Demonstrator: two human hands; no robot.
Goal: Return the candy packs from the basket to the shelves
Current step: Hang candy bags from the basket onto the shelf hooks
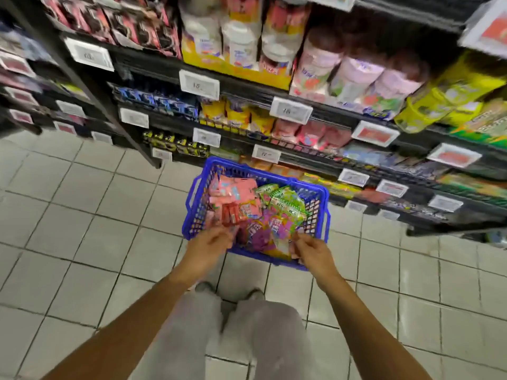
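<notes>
Here I have the blue basket point(256, 212) on the floor at the foot of the shelves point(274, 157), keeping its candy packs point(247, 207) within reach of both. My left hand point(211, 244) and right hand point(310, 249) dip over its near rim, fingers curled among packs (blur hides any actual grip).

Blue basket point(192, 212) on floor, heaped pink, green, purple candy packs point(247, 204)
</notes>
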